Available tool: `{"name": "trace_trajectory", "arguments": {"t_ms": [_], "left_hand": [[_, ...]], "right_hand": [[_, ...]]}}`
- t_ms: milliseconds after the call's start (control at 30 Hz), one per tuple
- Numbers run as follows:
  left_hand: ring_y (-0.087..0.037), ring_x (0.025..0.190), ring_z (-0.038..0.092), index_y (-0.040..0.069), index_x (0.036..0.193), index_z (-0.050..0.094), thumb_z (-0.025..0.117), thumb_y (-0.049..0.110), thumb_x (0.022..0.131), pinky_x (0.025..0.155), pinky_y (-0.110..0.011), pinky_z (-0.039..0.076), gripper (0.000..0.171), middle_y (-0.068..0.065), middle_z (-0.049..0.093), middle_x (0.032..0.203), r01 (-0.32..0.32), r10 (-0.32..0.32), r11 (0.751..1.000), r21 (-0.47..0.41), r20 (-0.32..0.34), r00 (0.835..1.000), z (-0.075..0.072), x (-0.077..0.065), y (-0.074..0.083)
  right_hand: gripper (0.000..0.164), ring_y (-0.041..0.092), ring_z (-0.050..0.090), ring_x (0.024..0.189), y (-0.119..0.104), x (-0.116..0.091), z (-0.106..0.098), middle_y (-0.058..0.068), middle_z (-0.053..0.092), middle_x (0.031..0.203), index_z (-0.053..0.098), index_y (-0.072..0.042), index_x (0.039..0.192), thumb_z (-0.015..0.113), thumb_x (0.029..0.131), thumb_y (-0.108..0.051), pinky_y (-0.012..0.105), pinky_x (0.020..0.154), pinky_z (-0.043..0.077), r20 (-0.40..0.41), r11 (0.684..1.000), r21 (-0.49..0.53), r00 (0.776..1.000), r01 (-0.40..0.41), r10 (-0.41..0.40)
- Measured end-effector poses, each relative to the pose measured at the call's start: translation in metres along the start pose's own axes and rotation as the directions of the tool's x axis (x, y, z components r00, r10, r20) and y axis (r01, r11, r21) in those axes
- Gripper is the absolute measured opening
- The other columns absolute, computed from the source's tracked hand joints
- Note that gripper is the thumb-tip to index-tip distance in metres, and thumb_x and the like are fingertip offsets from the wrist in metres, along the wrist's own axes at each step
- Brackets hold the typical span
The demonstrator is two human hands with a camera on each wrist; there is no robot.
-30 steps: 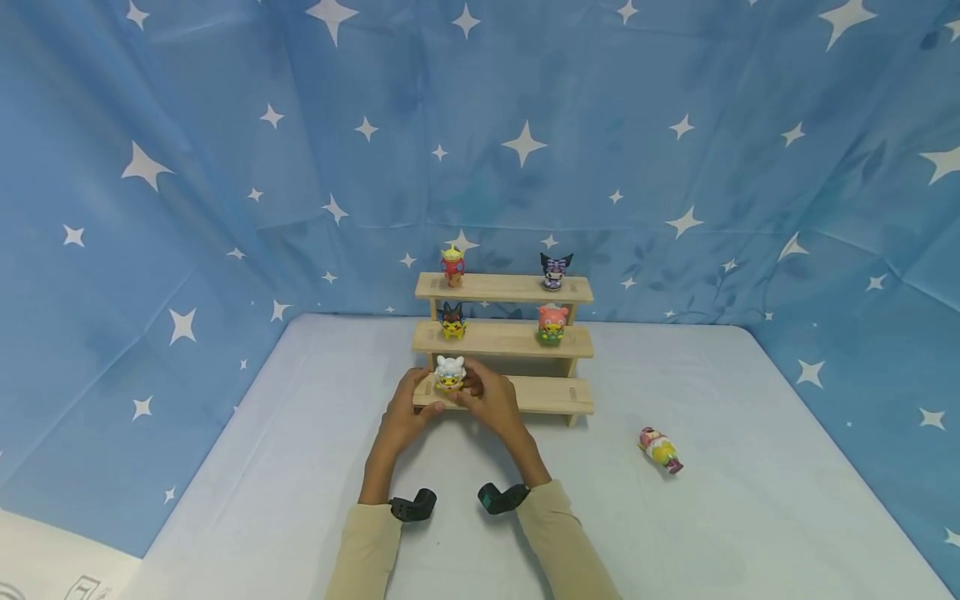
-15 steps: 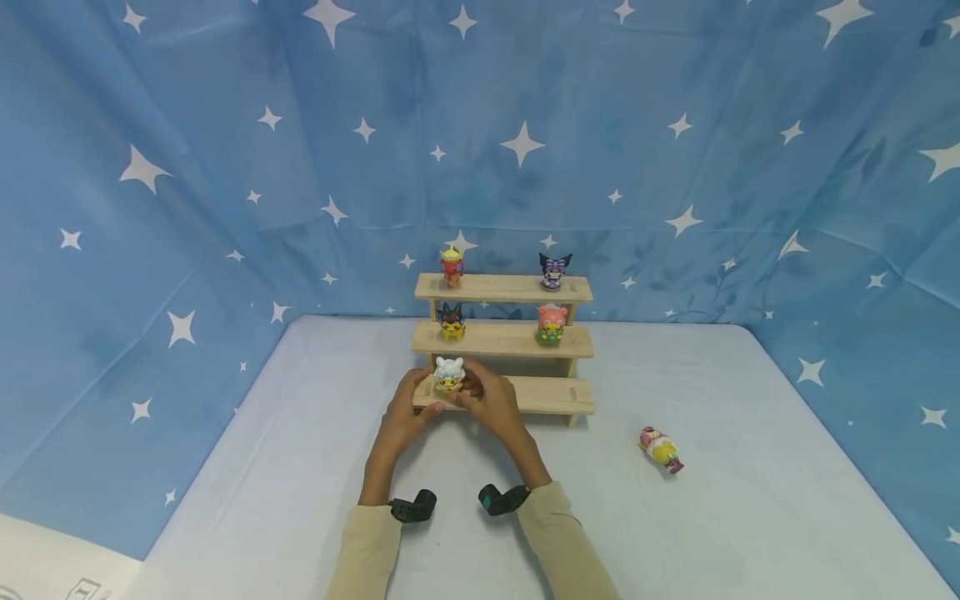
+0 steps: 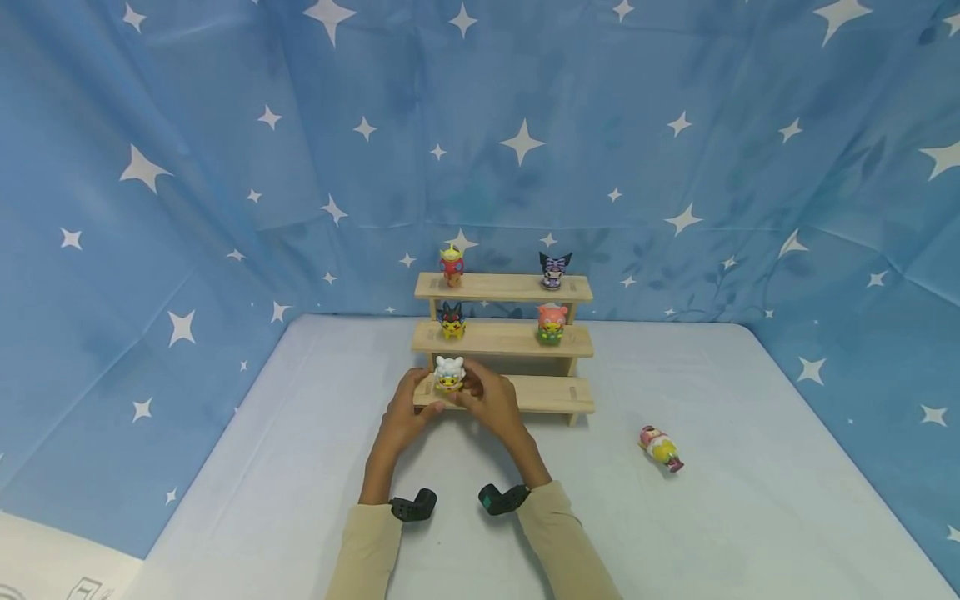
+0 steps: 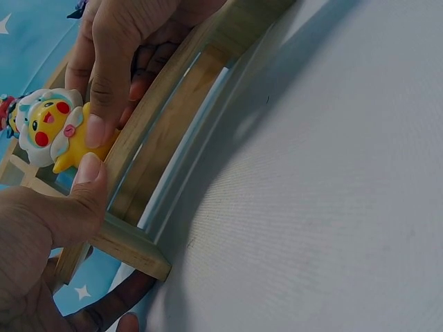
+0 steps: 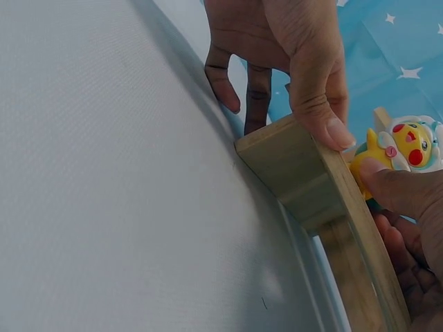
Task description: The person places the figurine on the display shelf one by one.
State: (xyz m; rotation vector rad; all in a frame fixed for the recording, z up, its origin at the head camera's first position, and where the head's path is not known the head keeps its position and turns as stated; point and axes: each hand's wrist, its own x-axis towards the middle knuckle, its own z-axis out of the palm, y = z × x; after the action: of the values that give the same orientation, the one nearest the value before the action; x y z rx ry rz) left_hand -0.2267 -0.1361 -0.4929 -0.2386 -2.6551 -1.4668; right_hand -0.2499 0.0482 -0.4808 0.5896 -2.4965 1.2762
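A small yellow figurine in a white hood (image 3: pixel 449 373) stands upright at the left end of the lowest step of a three-step wooden display shelf (image 3: pixel 540 393). My right hand (image 3: pixel 492 402) pinches its lower body from the right, thumb in front; the left wrist view shows the red-cheeked figurine (image 4: pixel 50 126) facing outward. With my left hand (image 3: pixel 401 422) I grip the left end of that bottom step. Its thumb (image 5: pixel 336 131) presses near the step's front edge beside the figurine, while the other fingers reach around the end board.
Above, the middle step bears a black-eared yellow figurine (image 3: pixel 452 321) and a pink-hooded one (image 3: pixel 552 323). On top stand a red figurine (image 3: pixel 452 267) and a purple-black one (image 3: pixel 553 272). A pink-and-yellow figurine (image 3: pixel 661 450) lies on the white table at right. A starry blue curtain (image 3: pixel 600 167) hangs behind.
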Motion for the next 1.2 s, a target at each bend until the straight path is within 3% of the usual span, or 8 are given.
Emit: {"name": "trace_trajectory", "arguments": {"t_ms": [500,833,1200], "left_hand": [[-0.044,0.141,0.033,0.001,0.143,0.038,0.07,0.024,0.089,0.111,-0.061,0.03,0.067,-0.023,0.036,0.152,-0.027,0.027,0.999,0.019,-0.011,1.0,0.001,-0.001,0.002],[-0.044,0.142,0.033,0.001,0.142,0.039,0.071,0.023,0.089,0.111,-0.061,0.03,0.066,-0.024,0.037,0.151,-0.045,0.045,0.998,0.033,-0.026,0.999,0.001,0.0,0.0],[-0.044,0.142,0.031,0.004,0.143,0.039,0.071,0.024,0.089,0.111,-0.062,0.029,0.067,-0.023,0.035,0.153,-0.01,0.011,0.999,0.043,-0.016,1.0,0.002,0.0,-0.001]], "right_hand": [[0.057,0.021,0.071,0.092,0.005,-0.005,-0.009,0.012,0.073,0.105,0.055,-0.009,0.137,0.077,0.084,-0.016,0.028,0.081,0.057,0.071,0.998,0.067,0.997,0.009,-0.014],[0.038,0.028,0.071,0.096,0.008,-0.009,-0.02,0.016,0.072,0.108,0.063,0.001,0.124,0.071,0.087,-0.002,0.031,0.083,0.057,0.047,0.984,0.177,0.998,0.032,-0.04],[0.025,0.025,0.071,0.094,0.015,-0.023,-0.039,0.011,0.074,0.101,0.067,0.002,0.114,0.068,0.091,-0.008,0.027,0.081,0.057,0.03,0.979,0.194,0.998,-0.06,0.055]]}}
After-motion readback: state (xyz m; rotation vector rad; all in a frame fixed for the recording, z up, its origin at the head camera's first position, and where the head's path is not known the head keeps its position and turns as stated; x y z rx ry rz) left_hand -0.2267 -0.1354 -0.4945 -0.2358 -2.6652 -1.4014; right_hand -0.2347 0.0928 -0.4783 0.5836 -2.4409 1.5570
